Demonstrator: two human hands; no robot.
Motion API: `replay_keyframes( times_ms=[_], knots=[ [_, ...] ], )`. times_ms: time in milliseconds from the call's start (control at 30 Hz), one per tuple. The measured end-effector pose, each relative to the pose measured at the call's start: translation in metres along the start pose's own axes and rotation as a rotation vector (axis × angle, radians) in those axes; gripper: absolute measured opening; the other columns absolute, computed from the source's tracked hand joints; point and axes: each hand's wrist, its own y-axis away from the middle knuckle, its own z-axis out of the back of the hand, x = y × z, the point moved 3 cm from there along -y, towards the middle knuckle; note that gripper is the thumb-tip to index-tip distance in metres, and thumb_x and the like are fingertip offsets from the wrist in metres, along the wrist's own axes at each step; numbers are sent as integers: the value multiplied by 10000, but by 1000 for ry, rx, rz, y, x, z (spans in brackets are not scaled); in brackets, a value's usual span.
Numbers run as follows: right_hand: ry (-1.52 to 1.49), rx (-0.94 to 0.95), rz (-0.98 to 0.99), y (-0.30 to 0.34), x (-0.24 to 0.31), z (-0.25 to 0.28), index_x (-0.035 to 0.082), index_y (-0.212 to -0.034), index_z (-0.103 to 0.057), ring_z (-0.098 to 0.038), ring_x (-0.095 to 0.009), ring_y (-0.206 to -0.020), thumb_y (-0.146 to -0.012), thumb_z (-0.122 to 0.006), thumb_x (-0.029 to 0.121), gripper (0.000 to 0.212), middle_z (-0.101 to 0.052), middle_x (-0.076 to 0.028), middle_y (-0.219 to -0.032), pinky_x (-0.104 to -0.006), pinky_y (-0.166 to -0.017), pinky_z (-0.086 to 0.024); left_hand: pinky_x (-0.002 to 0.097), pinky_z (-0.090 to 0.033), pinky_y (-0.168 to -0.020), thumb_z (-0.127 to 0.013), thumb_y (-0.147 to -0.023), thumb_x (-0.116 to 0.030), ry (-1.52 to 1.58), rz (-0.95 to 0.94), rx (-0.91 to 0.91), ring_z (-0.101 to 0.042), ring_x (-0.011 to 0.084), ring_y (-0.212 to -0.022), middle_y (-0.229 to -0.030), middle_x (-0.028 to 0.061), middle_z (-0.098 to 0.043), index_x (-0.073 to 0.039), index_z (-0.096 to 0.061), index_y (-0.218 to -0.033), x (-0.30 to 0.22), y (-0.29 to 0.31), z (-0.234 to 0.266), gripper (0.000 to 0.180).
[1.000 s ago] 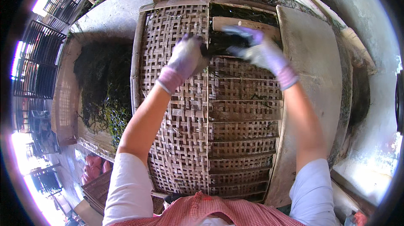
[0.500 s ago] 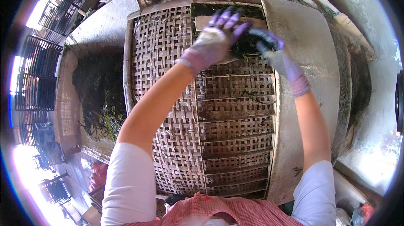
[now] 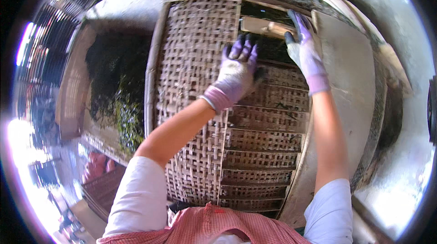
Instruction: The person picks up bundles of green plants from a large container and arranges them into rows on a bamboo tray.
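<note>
Hands (image 3: 233, 75), both gloved, number two near one wooden board (image 3: 256, 25).

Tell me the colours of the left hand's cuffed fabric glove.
Left glove: whitish and purple, dark fingertips, pink cuff; best in the head view.

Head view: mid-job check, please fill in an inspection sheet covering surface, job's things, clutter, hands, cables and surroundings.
Surface: woven panel, crossed on its right part by thin bars; pale board alongside to the right.
Job's things: wooden block at the panel's far end, dark strands just nearer.
Clutter: heap of dark and green strands left of the panel; reddish bag at lower left, blurred.
Hands: left hand gloved, open, over the panel; right hand gloved, open, right of the block; contact unclear.
Cables: nothing seen.
Surroundings: dark racks left, blurred; pale wall right.
</note>
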Motion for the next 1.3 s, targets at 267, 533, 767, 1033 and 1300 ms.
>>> replay_keyframes(
  times_ms=[267,533,767,1033,1300],
  knots=[
    [224,169,99,51,12,-3,110,-1072,-626,-589,-274,-997,-686,-641,63,389,-623,-89,-1070,-347,-873,-482,509,-130,-1090,-579,-775,-308,276,319,-183,-154,426,-1344,-1445,293,-142,64,-118,-1403,-4,4,11,863],
    [-72,264,239,27,184,-6,19,-1214,-495,-489,-351,-1145,-796,-641,111,452,-506,-199,-1235,-404,-971,-402,427,-337,-1031,-575,-742,-196,625,191,26,-321,451,-1260,-1389,303,-272,96,-252,-1343,5,92,19,742],
    [578,431,-123,82,269,-139,61,-1403,-266,-361,-383,-1272,-854,-525,500,750,-390,-347,-1293,-472,-1054,-300,447,-330,-1033,-620,-777,-311,596,320,-173,-397,402,-1226,-1319,258,-409,25,-385,-1303,128,284,80,667],
    [290,869,172,177,479,-278,262,-1454,-75,-57,-402,-1371,-809,-534,569,849,-21,-179,-1504,-564,-1081,-178,420,-254,-1080,-448,-890,-313,817,-178,156,-394,276,-1265,-1348,96,-449,-98,-401,-1334,223,559,-5,496],
    [24,861,-925,117,450,-439,119,-1148,-568,-586,-214,-1040,-800,-588,301,393,-502,-155,-1282,-319,-899,-471,397,-128,-1128,-447,-885,-357,204,-12,760,-251,223,-1356,-1471,59,-276,-142,-289,-1410,414,527,3,589]
  ],
)
